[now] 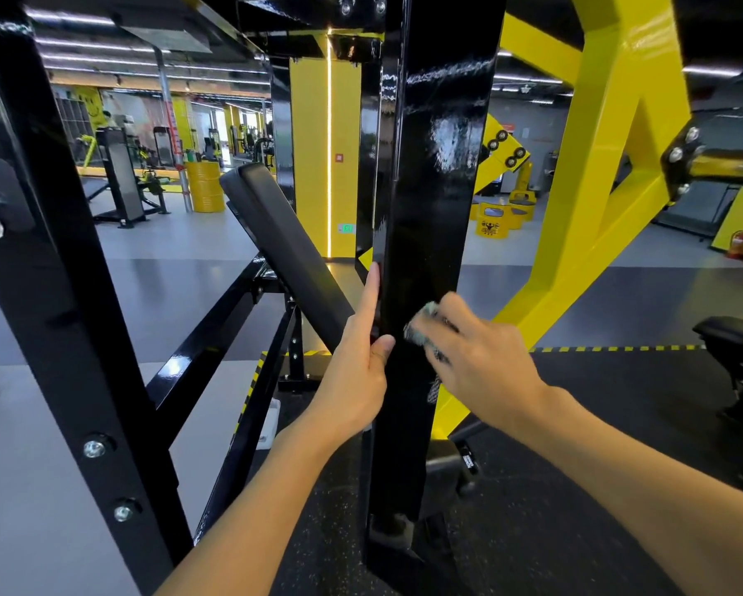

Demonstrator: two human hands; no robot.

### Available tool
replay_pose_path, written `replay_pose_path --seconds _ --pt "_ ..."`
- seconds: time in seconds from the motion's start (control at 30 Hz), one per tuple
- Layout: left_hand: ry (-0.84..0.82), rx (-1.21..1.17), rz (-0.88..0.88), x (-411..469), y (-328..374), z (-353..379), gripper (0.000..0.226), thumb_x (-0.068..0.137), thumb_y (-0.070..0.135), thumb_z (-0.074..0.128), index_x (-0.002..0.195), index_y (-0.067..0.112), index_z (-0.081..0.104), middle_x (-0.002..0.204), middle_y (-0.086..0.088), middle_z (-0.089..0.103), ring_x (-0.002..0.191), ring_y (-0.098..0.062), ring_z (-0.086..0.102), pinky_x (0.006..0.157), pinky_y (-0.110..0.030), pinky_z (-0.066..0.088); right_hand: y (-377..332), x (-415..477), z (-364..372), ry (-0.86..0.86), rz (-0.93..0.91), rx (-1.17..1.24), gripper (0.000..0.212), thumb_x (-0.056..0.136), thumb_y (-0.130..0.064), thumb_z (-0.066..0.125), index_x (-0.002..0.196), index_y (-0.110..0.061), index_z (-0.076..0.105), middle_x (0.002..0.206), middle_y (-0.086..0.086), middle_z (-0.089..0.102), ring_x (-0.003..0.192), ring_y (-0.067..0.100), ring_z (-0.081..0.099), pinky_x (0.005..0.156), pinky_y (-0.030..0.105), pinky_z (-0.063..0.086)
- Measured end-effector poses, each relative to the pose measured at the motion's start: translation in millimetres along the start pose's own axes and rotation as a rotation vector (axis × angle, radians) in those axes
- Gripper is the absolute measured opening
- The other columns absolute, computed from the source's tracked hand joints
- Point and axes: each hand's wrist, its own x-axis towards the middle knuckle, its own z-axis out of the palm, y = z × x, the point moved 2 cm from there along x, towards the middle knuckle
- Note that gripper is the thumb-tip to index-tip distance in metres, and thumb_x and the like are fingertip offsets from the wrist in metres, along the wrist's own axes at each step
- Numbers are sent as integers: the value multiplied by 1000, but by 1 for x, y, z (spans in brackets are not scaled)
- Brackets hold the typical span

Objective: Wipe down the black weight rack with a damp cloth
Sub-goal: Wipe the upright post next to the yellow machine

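A glossy black upright post (430,200) of the weight rack stands right in front of me, with wet streaks shining on its upper face. My right hand (481,359) grips a small grey-green cloth (421,326) and presses it against the post's front face at about mid height. My left hand (363,363) rests on the post's left edge, its index finger straight up along the edge and its thumb touching the front face. Most of the cloth is hidden under my right fingers.
A slanted black post (82,294) with bolts rises at the left. A black padded bench back (284,247) leans behind the upright. A yellow frame (610,200) stands at the right. Grey floor and other gym machines lie beyond.
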Motion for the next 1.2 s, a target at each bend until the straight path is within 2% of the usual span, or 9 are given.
replay_pose_path --seconds 0.1,0.23,0.37,0.5,0.6,0.7,0.8,0.93,1.2 --pt "0 -2 19 -1 1 0 82 104 2 39 148 54 -8 151 34 3 144 6 10 115 -17 15 7 4 -7 132 250 120 21 87 -10 64 108 -8 66 94 9 50 57 22 49 36 32 41" --pt "-3 -2 16 -1 1 0 81 105 4 39 147 53 -8 153 32 2 147 3 8 117 -19 15 -8 -6 2 11 -38 -9 18 89 -12 61 106 -10 67 96 4 47 53 18 46 32 31 38" --pt "1 -12 25 -1 2 0 82 104 0 39 147 51 -8 159 26 1 148 2 7 112 -6 13 0 -2 -3 118 246 108 22 87 -9 67 109 -8 65 96 6 48 61 20 50 36 34 44" --pt "-14 1 15 -2 6 0 81 104 2 39 144 55 -9 154 32 -1 144 9 5 116 -18 11 -16 -19 11 -41 42 30 23 85 -11 69 108 -12 67 100 1 40 51 20 48 31 34 41" --pt "-19 -26 -28 -3 8 0 80 105 5 40 146 56 -7 149 35 4 135 16 12 112 -14 14 -14 -17 0 -50 256 292 21 89 -13 70 109 -16 65 97 -6 44 64 14 52 50 29 49" --pt "191 -1 -73 -18 1 2 65 101 5 47 153 39 27 128 20 43 113 10 48 90 -4 39 -17 -18 -10 67 680 743 14 97 -11 59 100 -24 57 92 -13 50 80 0 51 72 17 40" --pt "393 -61 -161 -40 2 4 21 100 7 49 116 18 57 97 -4 61 82 -10 64 67 -14 51 -20 -22 -20 128 1020 1220 11 102 -12 50 102 -22 56 94 2 58 84 11 53 78 31 42" --pt "-38 -624 -506 -47 21 23 29 105 32 45 114 8 60 100 -22 66 74 -32 68 61 -37 57 -33 -26 -30 130 1150 1766 29 105 -12 40 128 -20 54 118 11 66 102 22 62 94 42 48" --pt "94 -709 -471 -47 18 27 20 94 3 62 114 1 63 105 -19 72 89 -24 74 74 -33 60 -38 -41 -34 -14 828 1047 40 95 8 50 109 -28 59 114 1 63 97 13 61 79 32 51"
